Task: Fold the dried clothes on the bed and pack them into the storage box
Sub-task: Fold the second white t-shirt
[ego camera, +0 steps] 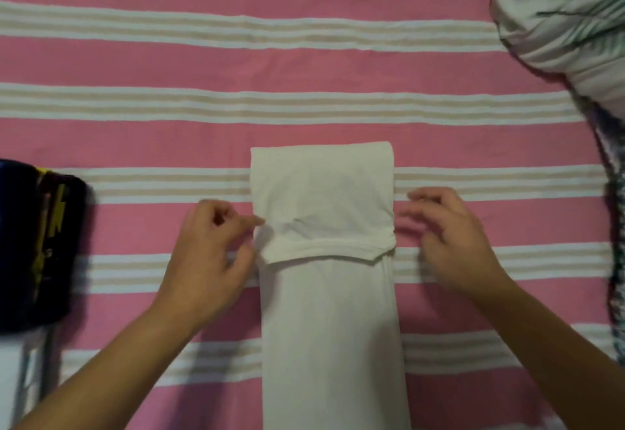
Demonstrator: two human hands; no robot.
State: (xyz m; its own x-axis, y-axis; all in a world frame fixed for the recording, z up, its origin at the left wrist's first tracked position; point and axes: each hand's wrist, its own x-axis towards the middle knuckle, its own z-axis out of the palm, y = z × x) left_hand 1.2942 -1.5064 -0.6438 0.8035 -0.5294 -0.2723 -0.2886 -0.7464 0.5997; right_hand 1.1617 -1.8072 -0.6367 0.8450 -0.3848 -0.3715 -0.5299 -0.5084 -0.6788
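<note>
White garment (pixel 331 311): folded into a long narrow strip, it lies on the striped bedsheet (pixel 135 68) with its long axis running from the near edge of the bed straight away from the person. Its far end is already doubled back toward the person, and the hemmed edge of that flap (pixel 324 249) lies across the strip, level with the hands.

At the left edge of the bed sits a dark folded garment with yellow print (pixel 37 243), well apart from the strip.

Left hand (pixel 209 254): positioned at the left side of the strip, at the flap's left corner. Thumb and fingers are curled and appear to pinch or touch that corner; firm grip cannot be confirmed because the corner is partly hidden.

Right hand (pixel 449 237): positioned just beside the right side of the strip, apart from the fabric. Fingers are loosely curled and hold nothing. Motion blur limits detail.

A pale bundle of cloth (pixel 568 24) occupies the far right corner of the bed. No storage box is in view.

Judgement: both hands flank the flap hem symmetrically, one per side, so the coming fold likely runs along the long axis. The left hand is nearer to contact; the right must close on its corner first.
</note>
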